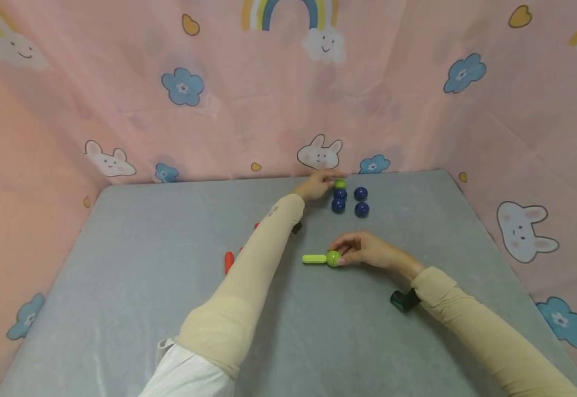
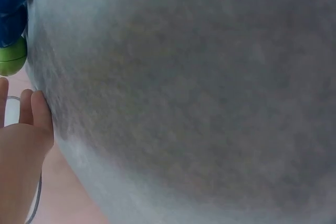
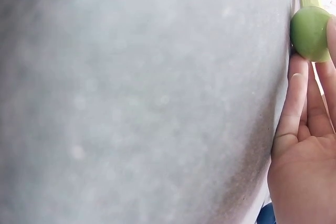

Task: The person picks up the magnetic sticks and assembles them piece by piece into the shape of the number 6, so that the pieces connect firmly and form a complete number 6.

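Head view: I see the right hand (image 1: 372, 251) with thumb and fingers pinching the near green ball (image 1: 334, 258), which sits mid-table, right at the right end of the green stick (image 1: 314, 258). Whether the stick is seated in the ball or merely meets it, I can't tell.

The left hand (image 1: 315, 186) reaches to the far edge of the table (image 1: 134, 298), its fingers stretched out and gripping nothing, beside the far green ball (image 1: 340, 183). It may be touching that ball; the wrist view is too cut off for me to be sure.

Four blue balls (image 1: 361, 209) stand just on the near side and to the right of it, so I'd bring the fingers in from the far left and lift before drawing it nearer, lest they roll. With the right hand I'd pinch lightly and hold the ball in line with the stick. The red stick (image 1: 229, 263) lies farther left, partly behind the left arm (image 1: 249, 286).
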Available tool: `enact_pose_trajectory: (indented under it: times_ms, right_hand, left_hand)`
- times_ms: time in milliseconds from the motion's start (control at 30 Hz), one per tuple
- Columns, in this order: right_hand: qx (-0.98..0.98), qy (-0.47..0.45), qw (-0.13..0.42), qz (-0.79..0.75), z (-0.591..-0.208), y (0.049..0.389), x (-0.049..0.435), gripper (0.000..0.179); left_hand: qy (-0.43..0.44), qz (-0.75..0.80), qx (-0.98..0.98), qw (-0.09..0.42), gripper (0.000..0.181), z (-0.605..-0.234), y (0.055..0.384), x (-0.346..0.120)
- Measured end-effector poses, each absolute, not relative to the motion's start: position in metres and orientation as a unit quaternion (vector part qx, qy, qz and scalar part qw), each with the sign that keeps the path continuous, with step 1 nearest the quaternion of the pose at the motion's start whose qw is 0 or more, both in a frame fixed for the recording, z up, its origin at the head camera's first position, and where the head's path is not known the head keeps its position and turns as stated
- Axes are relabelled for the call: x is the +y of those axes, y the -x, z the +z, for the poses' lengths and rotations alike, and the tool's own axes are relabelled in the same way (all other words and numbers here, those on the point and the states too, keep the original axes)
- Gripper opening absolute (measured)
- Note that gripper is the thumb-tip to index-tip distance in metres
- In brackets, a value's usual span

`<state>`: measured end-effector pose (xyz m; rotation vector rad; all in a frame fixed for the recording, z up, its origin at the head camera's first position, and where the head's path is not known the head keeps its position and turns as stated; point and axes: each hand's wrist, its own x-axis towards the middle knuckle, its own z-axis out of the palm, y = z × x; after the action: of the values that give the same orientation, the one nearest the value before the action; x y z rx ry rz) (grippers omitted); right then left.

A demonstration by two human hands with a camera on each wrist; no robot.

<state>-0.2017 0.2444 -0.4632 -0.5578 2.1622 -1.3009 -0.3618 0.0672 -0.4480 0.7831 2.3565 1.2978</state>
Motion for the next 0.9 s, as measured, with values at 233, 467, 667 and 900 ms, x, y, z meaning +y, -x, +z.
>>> enact_pose_trajectory:
  times_ms: [233,467,667,900]
  right_hand:
    - [0.809,0.207,0.269,-0.480,-0.459,0.202,0.243,0.038]
    - [0.807,0.210,0.271,-0.481,-0.460,0.203,0.243,0.038]
    - [0.806,0.212,0.269,-0.482,-0.462,0.204,0.244,0.038]
    - [0.803,0.208,0.273,-0.487,-0.463,0.203,0.245,0.039]
  left_hand:
    - [-0.260,0.422,0.850,0.175,0.043,-0.447,0.363,0.069]
    - [-0.204,0.441,0.856,0.177,0.035,-0.438,0.356,0.066]
    - [-0.223,0.418,0.866,0.160,0.040,-0.444,0.356,0.068]
    - [-0.192,0.442,0.863,0.152,0.039,-0.456,0.361,0.069]
